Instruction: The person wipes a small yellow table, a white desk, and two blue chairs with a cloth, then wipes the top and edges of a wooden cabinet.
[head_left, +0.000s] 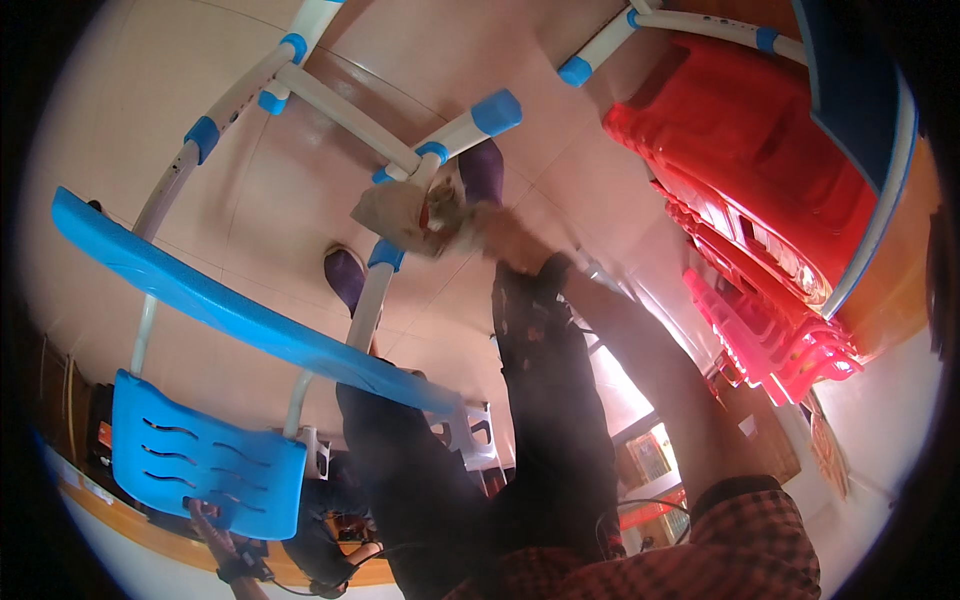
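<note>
A chair with a blue plastic seat (247, 307), a slotted blue backrest (217, 457) and a white tubular frame (345, 112) is tipped before me. My left hand (210, 521), at the lower left, has its fingers at the edge of the backrest; a device is strapped to that wrist. My right hand (506, 236) is blurred and closed on a crumpled beige cloth (401, 217) with some red on it. The cloth lies against a frame tube, between a blue sleeve and the blue-capped foot bar (495, 112).
Stacked red plastic chairs or stools (750, 150) stand at the right, beside another blue-and-white chair frame (720, 26). My feet in purple footwear (480, 172) are on the tiled floor (277, 187). A white plastic stool (476, 439) and another person's dark-clothed leg (311, 536) show lower down.
</note>
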